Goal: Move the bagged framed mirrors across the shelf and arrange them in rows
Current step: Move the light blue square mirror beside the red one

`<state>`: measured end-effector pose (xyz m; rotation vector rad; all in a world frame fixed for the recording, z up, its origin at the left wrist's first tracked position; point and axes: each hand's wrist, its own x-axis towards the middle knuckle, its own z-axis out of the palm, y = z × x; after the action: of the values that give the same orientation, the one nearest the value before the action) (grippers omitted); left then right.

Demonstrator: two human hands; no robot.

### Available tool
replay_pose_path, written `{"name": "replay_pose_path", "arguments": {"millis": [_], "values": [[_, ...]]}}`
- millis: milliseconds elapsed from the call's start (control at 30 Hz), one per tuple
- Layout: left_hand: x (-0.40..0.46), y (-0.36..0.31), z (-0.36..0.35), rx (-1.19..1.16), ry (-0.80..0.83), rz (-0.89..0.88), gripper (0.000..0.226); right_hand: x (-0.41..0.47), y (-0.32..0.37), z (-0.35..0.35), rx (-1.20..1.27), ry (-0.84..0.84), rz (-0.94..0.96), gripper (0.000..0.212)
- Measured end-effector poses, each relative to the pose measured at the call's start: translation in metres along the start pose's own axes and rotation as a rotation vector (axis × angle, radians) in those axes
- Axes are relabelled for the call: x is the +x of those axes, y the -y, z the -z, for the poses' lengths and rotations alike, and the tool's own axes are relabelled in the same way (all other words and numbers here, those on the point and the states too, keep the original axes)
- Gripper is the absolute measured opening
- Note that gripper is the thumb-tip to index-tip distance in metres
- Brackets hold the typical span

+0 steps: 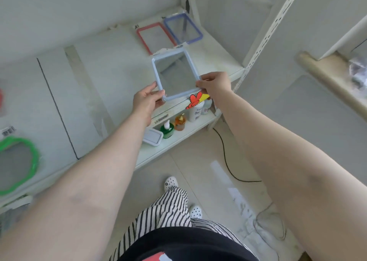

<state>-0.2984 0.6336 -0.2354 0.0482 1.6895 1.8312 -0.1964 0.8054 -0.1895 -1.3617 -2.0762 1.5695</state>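
A light blue framed mirror (174, 75) in a clear bag is held flat over the right end of the white shelf (111, 62). My left hand (147, 99) grips its near left corner and my right hand (215, 85) grips its near right corner. Behind it lie a red framed mirror (155, 37) and a darker blue framed mirror (183, 29), side by side near the shelf's back right corner. A round green framed mirror (17, 163) lies at the shelf's far left, with a red item (1, 98) at the left image edge.
A lower shelf (178, 133) holds a green bottle (167, 129), an orange bottle (180, 122), a white bottle (195, 110) and a white box (153, 136). A perforated shelf post (264, 36) rises at the right. A black cable (226, 159) runs over the floor.
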Motion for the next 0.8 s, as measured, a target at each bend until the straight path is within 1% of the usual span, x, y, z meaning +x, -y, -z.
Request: {"name": "replay_pose_path", "arguments": {"millis": [133,333,467,533,633,800], "values": [[0.027,-0.013,0.004,-0.016,-0.061,-0.008,0.054,0.038,0.020,-0.017,0.021,0.062,0.012,0.023],[0.064,-0.037,0.006,-0.034,-0.139,-0.019,0.058,0.084,0.050,-0.032,0.105,0.201,-0.006,0.024],[0.080,-0.050,0.007,-0.030,-0.210,-0.056,0.056,0.108,0.069,-0.039,0.114,0.292,0.028,0.035],[0.085,-0.054,0.010,-0.035,-0.288,-0.083,0.053,0.118,0.078,-0.050,0.093,0.348,0.052,0.036],[0.091,-0.054,0.019,-0.045,-0.449,-0.116,0.048,0.128,0.091,-0.072,0.047,0.415,0.061,0.033],[0.112,-0.055,0.036,-0.043,-0.656,-0.110,0.041,0.143,0.103,-0.111,0.013,0.461,0.124,0.032]]}}
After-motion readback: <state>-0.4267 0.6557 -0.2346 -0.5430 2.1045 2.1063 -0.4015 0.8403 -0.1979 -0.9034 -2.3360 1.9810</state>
